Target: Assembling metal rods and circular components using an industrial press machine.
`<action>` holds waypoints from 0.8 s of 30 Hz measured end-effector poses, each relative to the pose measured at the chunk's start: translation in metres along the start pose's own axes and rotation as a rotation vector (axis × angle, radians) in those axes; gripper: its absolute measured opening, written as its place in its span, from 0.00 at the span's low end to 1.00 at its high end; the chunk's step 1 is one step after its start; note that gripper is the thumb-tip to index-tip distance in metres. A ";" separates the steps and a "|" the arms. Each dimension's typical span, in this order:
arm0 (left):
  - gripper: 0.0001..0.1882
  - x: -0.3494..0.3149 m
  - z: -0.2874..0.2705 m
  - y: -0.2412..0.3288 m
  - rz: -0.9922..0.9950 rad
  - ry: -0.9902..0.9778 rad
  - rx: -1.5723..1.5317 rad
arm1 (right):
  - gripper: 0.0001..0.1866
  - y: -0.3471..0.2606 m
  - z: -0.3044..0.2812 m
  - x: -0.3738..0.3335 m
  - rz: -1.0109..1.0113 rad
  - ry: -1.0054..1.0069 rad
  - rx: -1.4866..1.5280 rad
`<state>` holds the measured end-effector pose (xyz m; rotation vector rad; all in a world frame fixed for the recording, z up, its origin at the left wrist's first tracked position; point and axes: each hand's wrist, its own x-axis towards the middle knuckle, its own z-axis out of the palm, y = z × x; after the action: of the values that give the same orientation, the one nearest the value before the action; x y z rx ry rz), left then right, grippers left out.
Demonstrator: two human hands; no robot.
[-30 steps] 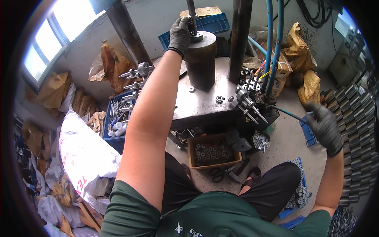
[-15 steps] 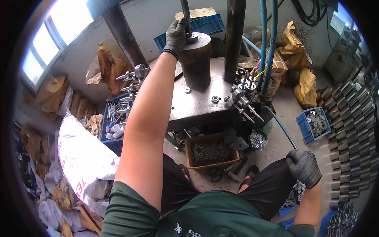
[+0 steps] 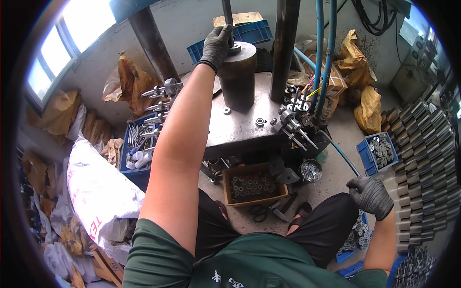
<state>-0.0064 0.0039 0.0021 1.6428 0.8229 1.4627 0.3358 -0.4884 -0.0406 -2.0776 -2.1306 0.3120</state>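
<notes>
My left hand, in a grey work glove, reaches to the top of a thick steel cylinder standing on the press table. Its fingers are closed beside a dark vertical rod; what they grip is mostly hidden. Right by the fingertips, a small round metal part sits on the cylinder's top, below the rod. Over at the right, my gloved right hand is closed around the near end of a long blue lever, which slopes up toward the table's right corner.
On the steel table lie a small ring, a bearing and shafted metal parts. A wooden box of rings stands beneath. Blue bins and stacked metal pieces line the right; a white sack is left.
My right hand and the lever's near end have shifted slightly up and away. My left hand has edged right at the cylinder's top. The whole view has also shifted a little.
</notes>
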 end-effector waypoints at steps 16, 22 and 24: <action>0.15 -0.001 0.004 -0.002 -0.027 0.001 -0.101 | 0.17 -0.001 -0.005 0.003 0.020 0.078 0.030; 0.14 -0.001 0.003 0.000 -0.038 0.024 -0.125 | 0.15 0.003 -0.002 0.002 0.001 -0.183 -0.119; 0.14 -0.004 0.007 0.003 -0.038 0.020 -0.127 | 0.14 0.003 -0.001 0.001 0.020 0.053 0.075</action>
<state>-0.0004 -0.0021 0.0022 1.5131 0.7527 1.4767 0.3392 -0.4874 -0.0405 -2.0432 -2.0379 0.3300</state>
